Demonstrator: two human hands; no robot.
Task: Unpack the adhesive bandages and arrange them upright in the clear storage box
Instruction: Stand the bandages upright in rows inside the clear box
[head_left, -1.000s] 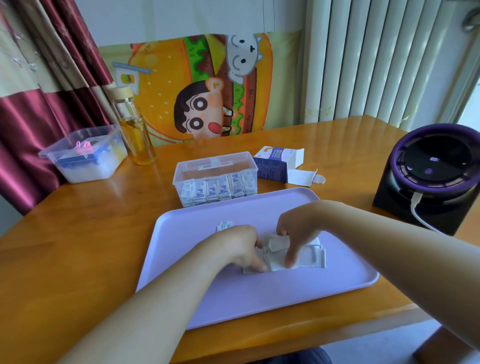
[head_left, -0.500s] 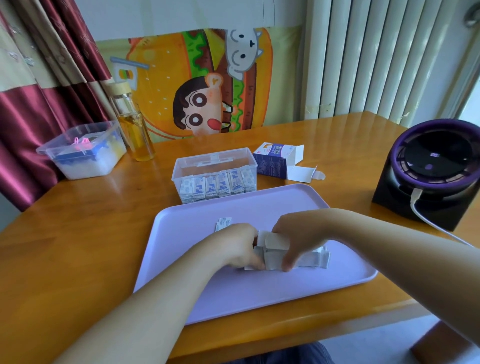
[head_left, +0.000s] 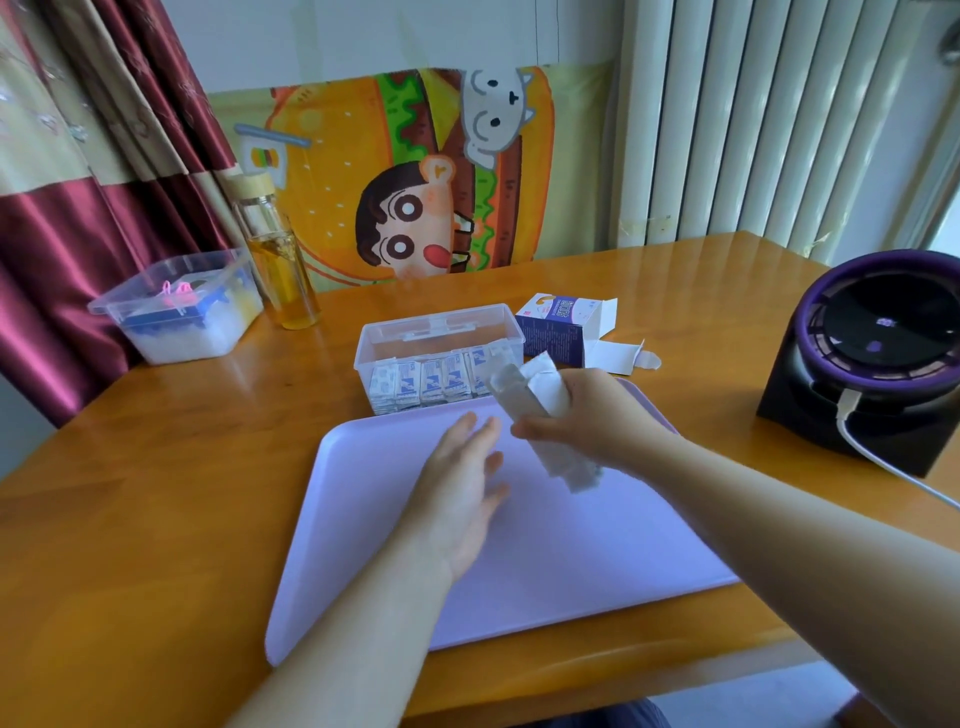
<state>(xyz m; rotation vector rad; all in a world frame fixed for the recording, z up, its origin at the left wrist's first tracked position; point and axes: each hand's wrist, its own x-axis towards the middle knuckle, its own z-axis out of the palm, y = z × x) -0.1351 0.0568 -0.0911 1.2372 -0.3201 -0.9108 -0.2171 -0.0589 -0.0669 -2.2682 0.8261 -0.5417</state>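
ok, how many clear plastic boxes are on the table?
2. One clear storage box behind the tray, with bandages standing upright in it; one clear tub at far left, beside the bottle. None looks hidden.

Both bare forearms reach in from the lower edge, the left from 7 o'clock, the right from 4 o'clock. The left hand (head_left: 462, 488) lies open, its fingers straight and lightly spread, pointing toward 1 o'clock, the thumb out on its right side. At its 2 o'clock, close by but apart, the right hand (head_left: 597, 415) is raised with fingers and thumb curled round a bundle of bandages (head_left: 519, 392), the wrist bent inward toward 10 o'clock.
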